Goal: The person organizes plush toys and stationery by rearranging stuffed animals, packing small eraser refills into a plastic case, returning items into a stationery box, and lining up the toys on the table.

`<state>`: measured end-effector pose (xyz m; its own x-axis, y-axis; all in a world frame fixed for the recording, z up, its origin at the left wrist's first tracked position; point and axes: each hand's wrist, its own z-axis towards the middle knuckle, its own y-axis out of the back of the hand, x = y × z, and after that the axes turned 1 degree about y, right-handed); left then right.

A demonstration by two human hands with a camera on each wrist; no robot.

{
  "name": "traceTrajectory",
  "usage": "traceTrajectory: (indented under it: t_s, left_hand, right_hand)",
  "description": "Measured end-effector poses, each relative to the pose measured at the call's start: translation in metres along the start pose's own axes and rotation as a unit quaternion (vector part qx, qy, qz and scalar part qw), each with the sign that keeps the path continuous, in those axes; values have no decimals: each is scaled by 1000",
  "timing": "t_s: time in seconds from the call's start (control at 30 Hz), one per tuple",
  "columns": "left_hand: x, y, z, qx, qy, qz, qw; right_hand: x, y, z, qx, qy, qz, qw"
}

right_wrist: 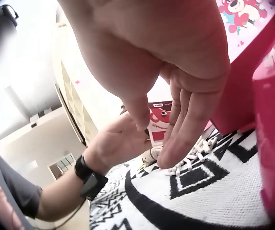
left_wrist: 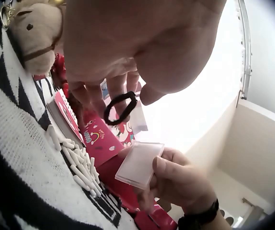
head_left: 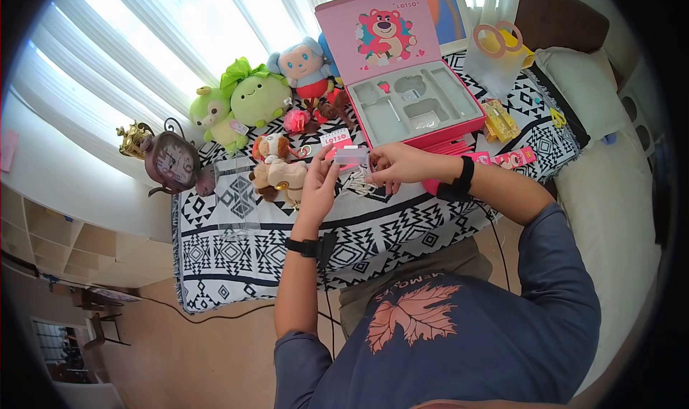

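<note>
My right hand (head_left: pixel 391 165) pinches a small clear plastic case (left_wrist: pixel 140 165) between thumb and fingers, above the patterned cloth. My left hand (head_left: pixel 321 179) is close on the other side, thumb and fingers pinching a clear flat plastic piece (left_wrist: pixel 138 117). A black loop (left_wrist: pixel 120 108) shows at the left fingers in the left wrist view. In the right wrist view, a card with a red bear print (right_wrist: pixel 159 127) appears between the hands; the right fingers hide part of it. Short white sticks (left_wrist: pixel 82 167) lie in a pile below, beside a pink notebook (left_wrist: pixel 65 115).
Behind the hands stands an opened pink box (head_left: pixel 423 140) with a grey moulded insert. Plush toys (head_left: pixel 258 93) line the back, and a plush dog (head_left: pixel 287 176) lies at left. A clock (head_left: pixel 172 158) stands far left, a translucent bag (head_left: pixel 495 68) at back right.
</note>
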<state>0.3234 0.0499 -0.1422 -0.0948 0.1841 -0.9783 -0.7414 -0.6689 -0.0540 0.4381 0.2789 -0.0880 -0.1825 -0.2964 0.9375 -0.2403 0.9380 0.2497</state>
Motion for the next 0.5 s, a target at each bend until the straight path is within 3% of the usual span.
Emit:
traceTrajectory:
  t_s: [0.07,0.17,0.27,0.4,0.47,0.5]
  left_hand:
    - [-2,5,1,-27,68,-36,997]
    - [-12,1,0,-31,90,-151,984]
    - [4,6,6,-43,71,-180,980]
    - [-5,-2,6,-63,74,-227,969]
    - [-1,-6,3,-88,89,-181,975]
    - [0,-9,2,-89,85,-185,975]
  right_hand:
    - [5,5,0,15,-11,51,999]
    - [9,16,-1,24,-40,158,986]
    - [-8,33,2,73,-43,315,945]
    - [-8,50,-4,70,-46,321,943]
    - [-3,55,-9,-5,-18,278,960]
    - [-3,60,-10,-4,-18,273,962]
